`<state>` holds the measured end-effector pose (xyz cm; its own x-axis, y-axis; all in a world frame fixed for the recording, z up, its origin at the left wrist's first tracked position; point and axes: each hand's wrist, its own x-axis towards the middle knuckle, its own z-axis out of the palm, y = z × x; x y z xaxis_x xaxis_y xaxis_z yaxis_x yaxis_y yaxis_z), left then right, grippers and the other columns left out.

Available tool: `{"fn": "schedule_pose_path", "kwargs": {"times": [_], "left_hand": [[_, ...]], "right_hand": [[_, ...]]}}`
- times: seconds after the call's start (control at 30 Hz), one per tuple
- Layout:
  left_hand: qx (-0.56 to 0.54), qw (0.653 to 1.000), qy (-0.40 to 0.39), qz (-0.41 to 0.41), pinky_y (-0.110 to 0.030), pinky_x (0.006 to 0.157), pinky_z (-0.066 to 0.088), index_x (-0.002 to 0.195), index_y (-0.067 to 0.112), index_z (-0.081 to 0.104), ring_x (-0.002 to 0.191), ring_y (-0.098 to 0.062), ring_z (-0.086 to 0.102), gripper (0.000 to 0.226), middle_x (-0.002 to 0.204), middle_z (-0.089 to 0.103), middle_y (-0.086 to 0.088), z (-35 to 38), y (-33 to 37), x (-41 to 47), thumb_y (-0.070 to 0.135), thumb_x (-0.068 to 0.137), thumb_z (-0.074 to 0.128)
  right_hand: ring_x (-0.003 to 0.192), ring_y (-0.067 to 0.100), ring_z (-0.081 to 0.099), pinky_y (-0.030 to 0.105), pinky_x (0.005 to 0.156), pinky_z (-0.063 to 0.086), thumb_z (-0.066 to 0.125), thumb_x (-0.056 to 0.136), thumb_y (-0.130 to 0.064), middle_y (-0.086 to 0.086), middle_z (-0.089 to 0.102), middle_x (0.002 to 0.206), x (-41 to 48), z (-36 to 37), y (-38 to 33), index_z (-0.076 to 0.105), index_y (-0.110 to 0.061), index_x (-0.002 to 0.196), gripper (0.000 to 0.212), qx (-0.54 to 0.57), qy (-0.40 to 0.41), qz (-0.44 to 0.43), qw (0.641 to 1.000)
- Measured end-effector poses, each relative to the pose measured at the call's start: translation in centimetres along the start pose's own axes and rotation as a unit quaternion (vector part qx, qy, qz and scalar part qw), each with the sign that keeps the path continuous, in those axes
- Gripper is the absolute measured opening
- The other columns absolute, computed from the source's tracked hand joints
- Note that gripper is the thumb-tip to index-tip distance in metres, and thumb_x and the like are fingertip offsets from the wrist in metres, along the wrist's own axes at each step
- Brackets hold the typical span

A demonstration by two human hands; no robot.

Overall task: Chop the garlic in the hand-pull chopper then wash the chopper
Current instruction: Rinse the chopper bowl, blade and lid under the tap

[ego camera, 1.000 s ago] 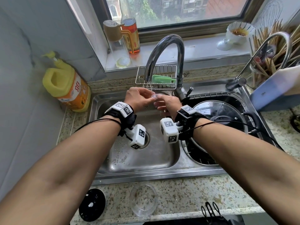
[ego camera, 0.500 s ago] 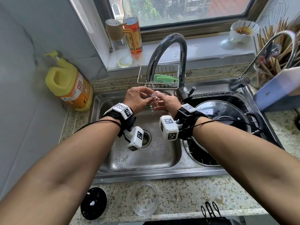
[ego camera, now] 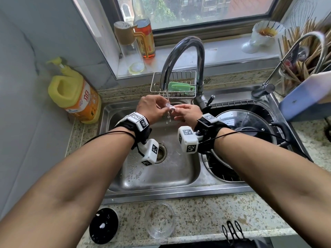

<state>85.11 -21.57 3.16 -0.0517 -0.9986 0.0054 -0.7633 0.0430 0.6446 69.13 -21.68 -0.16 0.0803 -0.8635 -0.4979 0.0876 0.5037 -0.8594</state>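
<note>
Our left hand and right hand both pinch a small clear chopper part between them under the faucet stream; we reckon wet fingers could drop it toward the drain beneath.

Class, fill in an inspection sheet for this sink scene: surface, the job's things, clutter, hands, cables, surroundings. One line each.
Surface: speckled counter around a steel double sink; the left basin is wet.
Job's things: clear bowl and black lid stand on the front counter; a small pale part is under the running tap.
Clutter: yellow detergent bottle, wire rack, pot lid in the right basin.
Hands: left hand and right hand both pinch the small pale part.
Cables: a black wire runs from each wristband along the forearm.
Surroundings: window sill with an amber bottle and a white cup.
</note>
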Motion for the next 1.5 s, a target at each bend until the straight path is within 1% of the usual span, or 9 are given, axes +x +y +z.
{"fn": "schedule_pose_path", "kwargs": {"times": [0.23, 0.33, 0.47, 0.53, 0.87, 1.07, 1.27, 1.4, 1.5], "left_hand": [[0.013, 0.997, 0.009, -0.076, -0.031, 0.08, 0.058, 0.08, 0.023, 0.065, 0.082, -0.015, 0.07, 0.025, 0.086, 0.074, 0.001, 0.7, 1.3, 0.9, 0.043, 0.079, 0.081], [-0.034, 0.988, -0.009, -0.148, -0.036, 0.079, 0.058, 0.084, 0.017, 0.064, 0.087, -0.023, 0.069, 0.028, 0.093, 0.073, -0.006, 0.9, 1.7, 1.3, 0.042, 0.082, 0.077], [-0.257, 0.937, -0.022, -0.236, -0.018, 0.039, 0.043, 0.089, 0.011, 0.064, 0.047, -0.008, 0.059, 0.017, 0.078, 0.068, -0.008, 0.7, 2.2, 1.1, 0.018, 0.083, 0.079], [-0.308, 0.918, -0.039, -0.246, -0.017, 0.039, 0.039, 0.099, 0.006, 0.067, 0.041, -0.007, 0.053, 0.022, 0.083, 0.071, -0.011, 0.3, 2.1, 0.8, 0.01, 0.081, 0.079], [-0.355, 0.912, -0.012, -0.206, -0.022, 0.051, 0.045, 0.104, 0.01, 0.073, 0.056, -0.011, 0.056, 0.028, 0.083, 0.074, -0.004, -0.3, 1.8, -0.8, 0.018, 0.079, 0.084], [-0.306, 0.934, -0.003, -0.187, -0.016, 0.048, 0.049, 0.1, 0.012, 0.074, 0.057, -0.008, 0.059, 0.022, 0.085, 0.075, -0.003, -0.7, 1.5, -2.9, 0.014, 0.08, 0.084], [-0.295, 0.939, -0.019, -0.175, -0.019, 0.055, 0.051, 0.102, 0.016, 0.07, 0.059, 0.0, 0.067, 0.019, 0.089, 0.075, 0.001, -0.9, 1.3, -4.9, 0.012, 0.086, 0.079], [-0.334, 0.924, -0.029, -0.183, -0.017, 0.051, 0.05, 0.104, 0.014, 0.067, 0.061, -0.005, 0.07, 0.022, 0.084, 0.075, 0.002, -0.3, 0.7, -7.0, 0.014, 0.085, 0.079], [-0.334, 0.92, -0.047, -0.199, -0.019, 0.05, 0.045, 0.112, 0.012, 0.062, 0.056, -0.005, 0.069, 0.026, 0.088, 0.073, -0.005, -0.5, 0.5, -8.4, 0.018, 0.09, 0.074]], "right_hand": [[0.053, 0.018, 0.048, 0.029, 0.048, 0.041, 0.05, 0.096, -0.007, 0.008, 0.057, 0.078, 0.4, -2.0, -0.6, 0.053, -0.012, 0.109, 0.015, -0.004, 0.14, 0.032, 0.99], [0.084, 0.032, 0.063, 0.046, 0.07, 0.057, 0.056, 0.09, -0.006, 0.018, 0.059, 0.106, 0.7, -3.1, -0.7, 0.048, -0.005, 0.118, 0.029, -0.035, 0.205, 0.029, 0.978], [0.117, 0.037, 0.053, 0.045, 0.102, 0.044, 0.06, 0.084, -0.008, 0.022, 0.051, 0.131, 0.8, -3.8, -0.6, 0.037, 0.0, 0.127, 0.05, -0.104, 0.281, 0.013, 0.954], [0.12, 0.034, 0.049, 0.036, 0.103, 0.039, 0.063, 0.083, -0.008, 0.021, 0.047, 0.134, 0.5, -3.7, -0.7, 0.037, 0.0, 0.129, 0.053, -0.128, 0.297, 0.006, 0.946], [0.149, 0.03, 0.014, 0.034, 0.121, 0.012, 0.063, 0.083, -0.012, 0.016, 0.003, 0.163, -0.9, -2.7, 0.6, 0.0, -0.001, 0.154, 0.097, -0.222, 0.216, -0.067, 0.948], [0.145, 0.038, 0.023, 0.043, 0.12, 0.017, 0.059, 0.081, -0.008, 0.009, -0.003, 0.164, -0.9, -2.4, -0.6, -0.009, -0.012, 0.156, 0.101, -0.283, 0.183, -0.014, 0.942], [0.126, 0.038, 0.046, 0.038, 0.11, 0.035, 0.059, 0.082, -0.012, 0.019, 0.034, 0.147, -2.2, -1.9, 0.6, 0.026, -0.008, 0.15, 0.076, -0.238, 0.205, -0.015, 0.949], [0.093, 0.02, 0.059, 0.026, 0.08, 0.05, 0.058, 0.086, -0.01, 0.011, 0.066, 0.112, -3.5, -0.1, 1.4, 0.062, -0.008, 0.122, 0.036, -0.183, 0.072, -0.066, 0.978], [0.09, 0.024, 0.064, 0.041, 0.091, 0.054, 0.062, 0.086, -0.015, 0.013, 0.07, 0.109, -5.0, 1.2, 1.6, 0.066, -0.018, 0.1, 0.015, -0.173, 0.01, -0.095, 0.98]]}}
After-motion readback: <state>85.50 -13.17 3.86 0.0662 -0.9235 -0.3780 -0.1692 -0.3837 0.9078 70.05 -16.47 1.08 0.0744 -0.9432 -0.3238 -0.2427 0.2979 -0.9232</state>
